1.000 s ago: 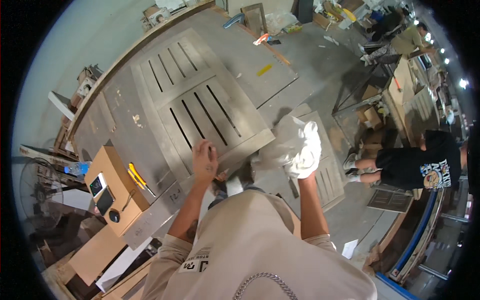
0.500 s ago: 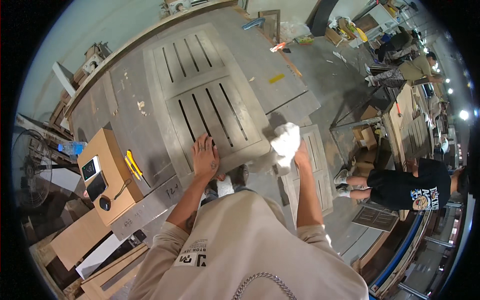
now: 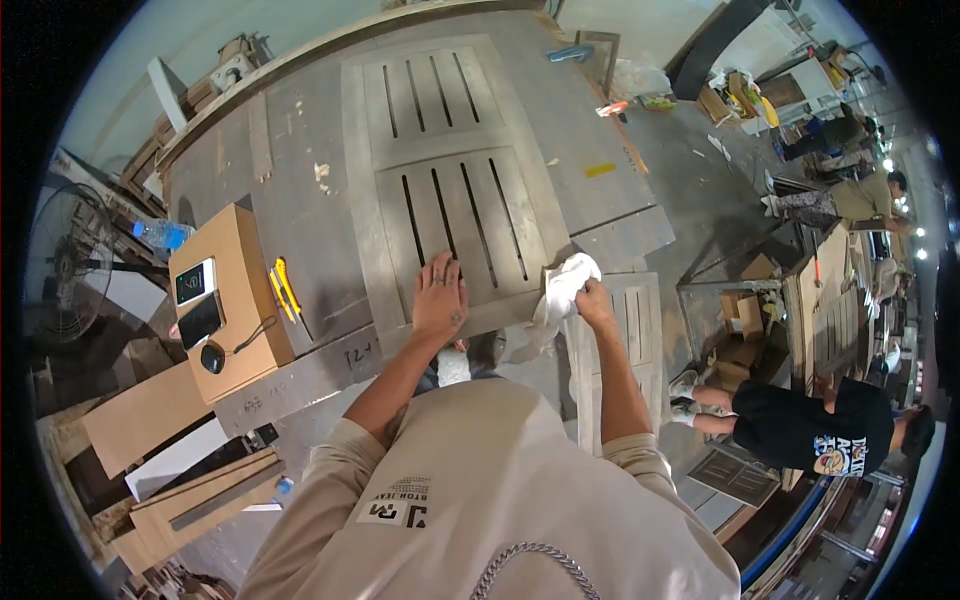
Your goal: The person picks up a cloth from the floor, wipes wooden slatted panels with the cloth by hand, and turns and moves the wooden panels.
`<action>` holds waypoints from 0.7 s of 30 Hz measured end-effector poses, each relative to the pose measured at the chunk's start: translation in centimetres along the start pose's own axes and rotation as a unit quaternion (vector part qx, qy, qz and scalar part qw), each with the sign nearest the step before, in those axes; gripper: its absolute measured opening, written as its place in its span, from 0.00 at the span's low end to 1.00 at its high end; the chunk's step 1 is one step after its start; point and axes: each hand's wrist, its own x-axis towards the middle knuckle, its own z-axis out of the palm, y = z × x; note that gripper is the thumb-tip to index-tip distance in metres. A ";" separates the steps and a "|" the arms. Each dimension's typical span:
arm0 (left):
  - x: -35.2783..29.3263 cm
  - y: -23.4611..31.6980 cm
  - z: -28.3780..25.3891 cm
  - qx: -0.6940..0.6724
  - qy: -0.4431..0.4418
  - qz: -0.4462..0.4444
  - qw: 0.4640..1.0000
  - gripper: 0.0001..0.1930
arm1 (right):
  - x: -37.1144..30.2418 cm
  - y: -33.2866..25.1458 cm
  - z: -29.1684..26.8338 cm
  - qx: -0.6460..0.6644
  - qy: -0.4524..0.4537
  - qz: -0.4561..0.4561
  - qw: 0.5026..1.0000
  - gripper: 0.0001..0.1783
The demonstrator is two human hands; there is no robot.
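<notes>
At the left of the bench (image 3: 300, 140), a bottle (image 3: 163, 234) stood beside a box (image 3: 245, 300) bearing two phones and a mouse (image 3: 212, 359); a yellow knife (image 3: 286, 288) lay just right of the box. Next came the slotted panel (image 3: 490, 215), flat on the bench, its near end toward the person.

Left hand (image 3: 440, 300): laid palm down on the panel's near part, fingers close together and nearly straight, gripping nothing; tips reached the near ends of the left-hand slots. Panel lay directly under them.

Right hand (image 3: 595, 302): fingers closed on a bunched white cloth (image 3: 572, 280), which sat at the panel's near right corner and appeared to touch it, a tail hanging below. Panel was left of these fingers, with cloth between.

Judged step: wiping at that corner, left hand steadying. Next move seemed to call for light pressure, the cloth kept between fingers and wood.

Farther right and lower, a second panel (image 3: 635, 330) stood near the right forearm.
</notes>
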 end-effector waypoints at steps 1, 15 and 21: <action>0.1 -0.1 0.2 -0.001 0.003 0.002 1.000 0.19 | -0.2 0.1 -0.3 -0.020 0.003 0.008 1.000 0.16; -0.3 -0.1 -0.1 -0.011 0.002 0.004 1.000 0.18 | -1.0 -1.1 1.1 -0.095 0.099 0.007 0.990 0.14; -0.6 -1.0 -0.4 -0.146 0.063 -0.009 0.987 0.16 | -4.8 -1.1 1.0 0.010 0.277 0.130 0.952 0.14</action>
